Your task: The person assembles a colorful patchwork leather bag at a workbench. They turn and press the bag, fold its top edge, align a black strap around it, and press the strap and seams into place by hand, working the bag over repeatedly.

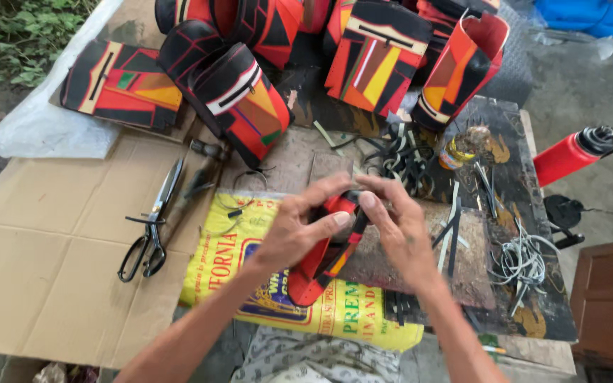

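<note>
Holding a red, black and orange strip (328, 248) between them, both hands work at the centre of the view, above a yellow printed sack (250, 269) spread on the tabletop (533, 312). The left hand (296, 230) closes on the strip from 9 o'clock, thumb and fingertips pinching its upper edge. The right hand (402, 227) closes on it from 3 o'clock, fingers curled over the same upper end. The strip curves down toward 6 o'clock, its lower end hanging over the sack.

The strip appears light and flexible, bending under finger pressure yet stiff enough to keep a curve; its surface looks smooth and possibly slippery. Grip it near the edges, close to the bend, with a pinch on both faces.

At 9 o'clock, black-handled scissors (152, 223) lie on flattened cardboard (44, 255). At 12 o'clock, finished patchwork pieces (239, 99) in matching colours stand in a group. At 3 o'clock lie loose offcuts (455, 227) and pale cords (523, 259); a red bottle (569, 156) lies at 2 o'clock.
</note>
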Available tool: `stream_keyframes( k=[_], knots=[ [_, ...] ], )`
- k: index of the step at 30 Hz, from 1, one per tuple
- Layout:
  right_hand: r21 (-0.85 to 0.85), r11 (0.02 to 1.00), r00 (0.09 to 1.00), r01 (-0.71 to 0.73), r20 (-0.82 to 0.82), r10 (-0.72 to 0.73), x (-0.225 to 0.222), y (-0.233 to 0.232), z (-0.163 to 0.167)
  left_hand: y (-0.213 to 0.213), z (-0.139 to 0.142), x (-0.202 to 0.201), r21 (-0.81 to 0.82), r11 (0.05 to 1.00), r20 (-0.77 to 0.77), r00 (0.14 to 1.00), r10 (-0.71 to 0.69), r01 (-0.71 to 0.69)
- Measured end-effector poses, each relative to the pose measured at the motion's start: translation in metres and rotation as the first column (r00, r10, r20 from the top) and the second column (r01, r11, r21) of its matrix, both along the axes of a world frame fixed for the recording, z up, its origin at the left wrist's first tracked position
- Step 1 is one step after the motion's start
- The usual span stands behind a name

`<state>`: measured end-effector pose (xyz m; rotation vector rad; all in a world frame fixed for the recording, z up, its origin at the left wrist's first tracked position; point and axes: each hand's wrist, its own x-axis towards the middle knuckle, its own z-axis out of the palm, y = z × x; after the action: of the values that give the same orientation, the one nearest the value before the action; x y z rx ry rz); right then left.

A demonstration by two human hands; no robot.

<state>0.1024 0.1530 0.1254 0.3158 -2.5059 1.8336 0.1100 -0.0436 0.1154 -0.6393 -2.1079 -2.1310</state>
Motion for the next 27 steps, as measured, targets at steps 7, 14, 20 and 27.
stream_keyframes(
  k=[7, 14, 20, 27],
  knots=[
    [-0.104, 0.993, 0.998, -0.052, -0.034, 0.049, 0.031, -0.005, -0.006, 0.013, -0.02, 0.018, 0.17, 0.985, 0.132, 0.991, 0.002, -0.024],
    [-0.178, 0.979, 0.989, -0.098, 0.089, 0.115, 0.036, -0.008, -0.003, 0.001, -0.026, 0.014, 0.372, 0.928, 0.292, 0.948, -0.127, 0.009],
    [-0.182, 0.979, 0.992, -0.089, 0.073, 0.104, 0.031, -0.004, -0.003, 0.003, -0.03, 0.009, 0.349, 0.937, 0.293, 0.951, -0.095, -0.014],
    [-0.079, 0.996, 0.998, -0.051, 0.017, 0.053, 0.025, -0.004, -0.011, 0.002, -0.034, 0.011, 0.297, 0.955, 0.292, 0.953, -0.079, -0.012]
  ],
)
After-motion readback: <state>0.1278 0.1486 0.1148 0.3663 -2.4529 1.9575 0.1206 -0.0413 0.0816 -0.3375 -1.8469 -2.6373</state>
